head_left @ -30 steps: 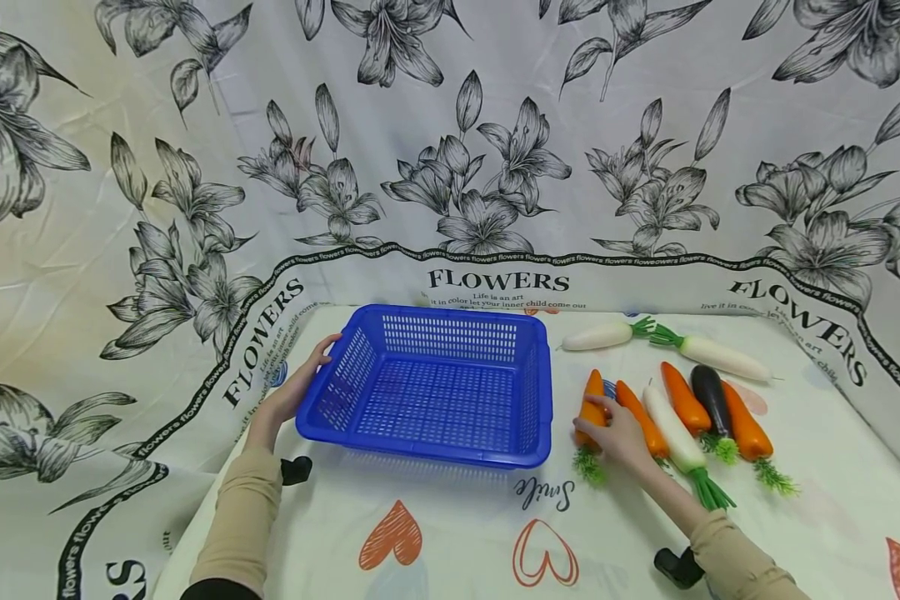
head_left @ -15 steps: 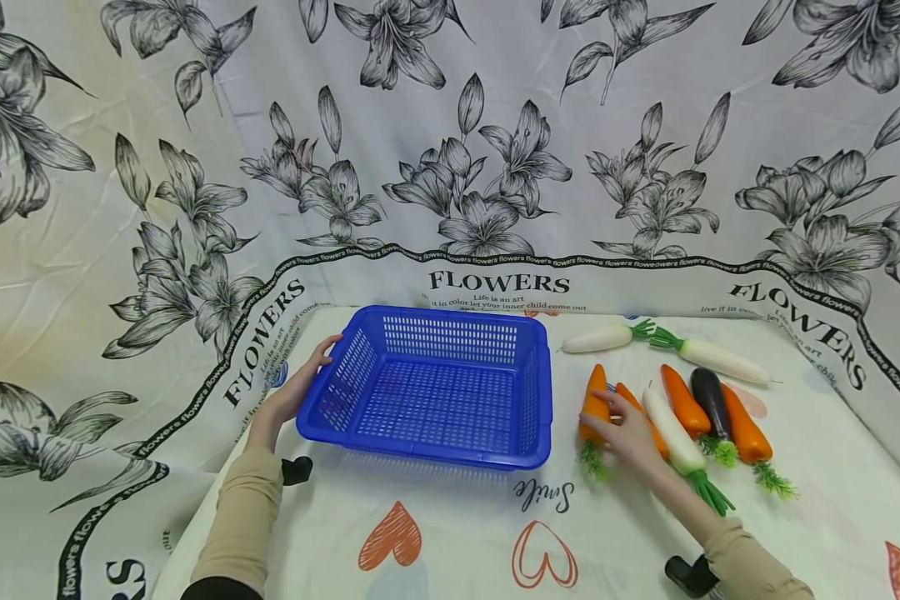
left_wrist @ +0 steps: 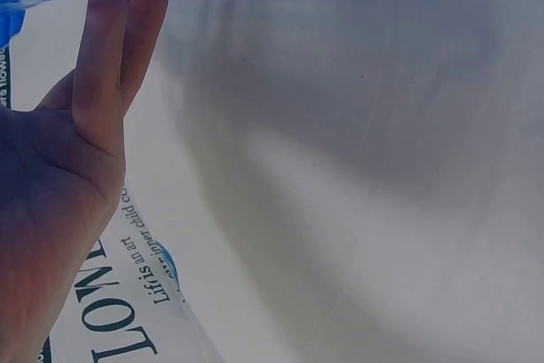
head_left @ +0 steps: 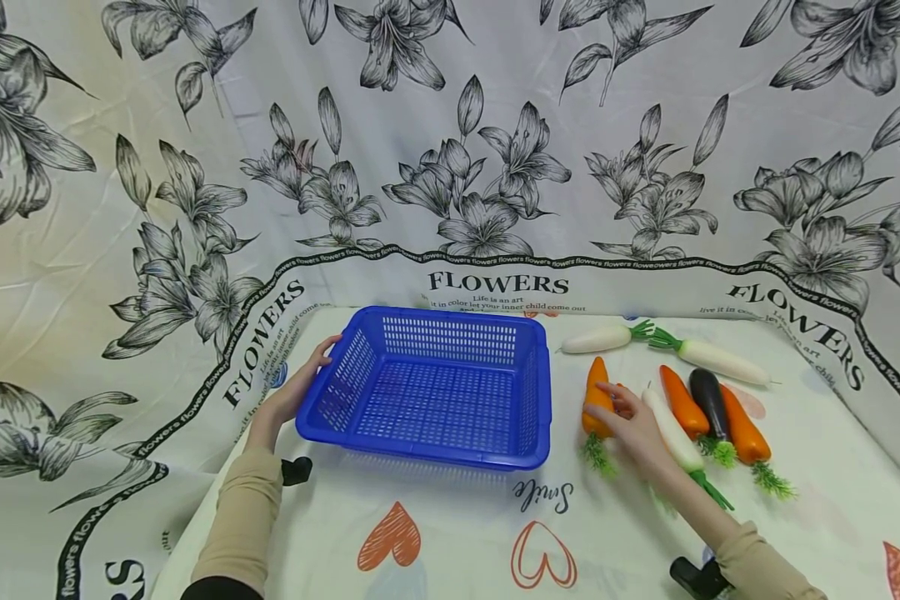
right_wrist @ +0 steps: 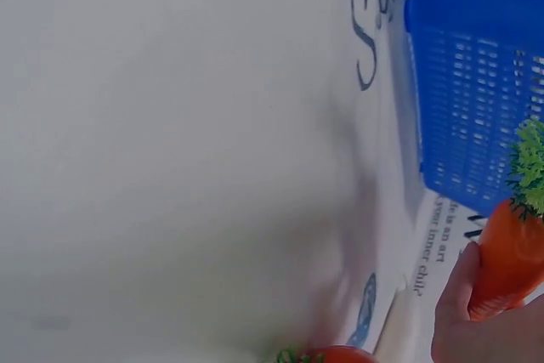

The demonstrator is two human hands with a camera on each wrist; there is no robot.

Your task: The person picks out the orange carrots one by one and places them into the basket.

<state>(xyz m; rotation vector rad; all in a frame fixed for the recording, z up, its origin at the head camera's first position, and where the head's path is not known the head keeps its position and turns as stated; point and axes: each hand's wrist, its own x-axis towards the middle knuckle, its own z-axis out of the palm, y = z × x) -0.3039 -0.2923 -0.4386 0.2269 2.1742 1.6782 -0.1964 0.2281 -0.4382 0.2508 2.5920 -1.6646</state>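
Observation:
My left hand (head_left: 294, 395) is at the left rim of a blue slotted plastic basket (head_left: 450, 458). In the left wrist view its fingers (left_wrist: 100, 65) stretch straight up, with their tips against the basket. To the basket's right, my right hand (head_left: 636, 427) pinches an orange carrot (head_left: 597, 372) with leafy green tops. The right wrist view shows the thumb along this carrot (right_wrist: 510, 248), its leaves overlapping the basket wall. My right hand and forearm mostly hide another carrot, whose red-orange end (right_wrist: 340, 354) shows at the bottom of that view.
A white radish (head_left: 673, 425) lies beside my right forearm. Farther right are two carrots (head_left: 682, 400) with a dark eggplant (head_left: 709, 402) between them. Two more white radishes (head_left: 598, 338) lie behind, near the back edge of the flower-printed cloth.
My right hand has shifted a little to the right and away from me with the carrot, covering more of the carrot beside it. The left hand and basket stay put.

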